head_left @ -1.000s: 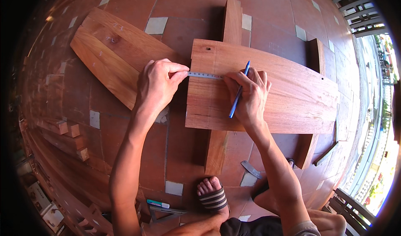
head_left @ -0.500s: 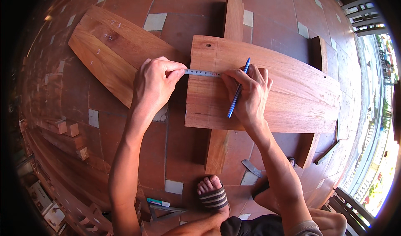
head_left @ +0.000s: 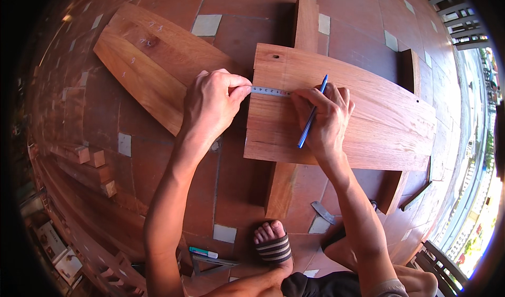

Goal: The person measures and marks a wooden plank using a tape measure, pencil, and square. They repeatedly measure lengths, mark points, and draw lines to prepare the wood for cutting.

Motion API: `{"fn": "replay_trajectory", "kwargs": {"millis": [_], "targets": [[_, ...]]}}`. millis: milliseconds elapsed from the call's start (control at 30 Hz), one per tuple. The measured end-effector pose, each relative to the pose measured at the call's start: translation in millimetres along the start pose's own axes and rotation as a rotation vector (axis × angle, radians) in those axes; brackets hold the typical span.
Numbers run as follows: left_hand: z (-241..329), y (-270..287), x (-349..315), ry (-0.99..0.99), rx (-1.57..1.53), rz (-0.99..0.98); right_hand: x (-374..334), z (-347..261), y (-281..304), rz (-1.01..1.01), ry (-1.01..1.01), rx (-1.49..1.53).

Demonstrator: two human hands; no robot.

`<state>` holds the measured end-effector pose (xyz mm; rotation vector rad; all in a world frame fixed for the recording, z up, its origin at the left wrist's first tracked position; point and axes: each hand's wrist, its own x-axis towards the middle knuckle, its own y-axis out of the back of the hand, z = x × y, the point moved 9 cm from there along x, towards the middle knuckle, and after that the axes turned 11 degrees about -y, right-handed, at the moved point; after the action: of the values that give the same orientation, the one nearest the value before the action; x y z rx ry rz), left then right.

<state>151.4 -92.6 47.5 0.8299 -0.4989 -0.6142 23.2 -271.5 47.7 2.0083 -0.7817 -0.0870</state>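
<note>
- The tape measure (head_left: 270, 91) shows only a short strip; its left end is covered by the left hand (head_left: 213, 103), its right end by the right hand (head_left: 325, 119).
- The blue pen (head_left: 311, 120): its middle is hidden behind the fingers.
- The crosswise batten (head_left: 294, 108) is mostly covered by the board (head_left: 363, 118).
- At 6 o'clock, the foot (head_left: 272, 243) is cut by a knee.
- Tape markings are too small to tell.
</note>
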Motion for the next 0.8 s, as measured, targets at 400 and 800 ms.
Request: {"fn": "replay_trajectory", "kwargs": {"millis": [400,800], "targets": [[0.5,-1.3,1.3,-0.024,-0.004,-0.006,-0.6,2.4,-1.6,-0.013,-0.004,0.002],[-1.8,-3.8,2.2,-0.012,-0.017,-0.044,0.1,3.9,-1.6,0.000,-0.009,0.034]]}}
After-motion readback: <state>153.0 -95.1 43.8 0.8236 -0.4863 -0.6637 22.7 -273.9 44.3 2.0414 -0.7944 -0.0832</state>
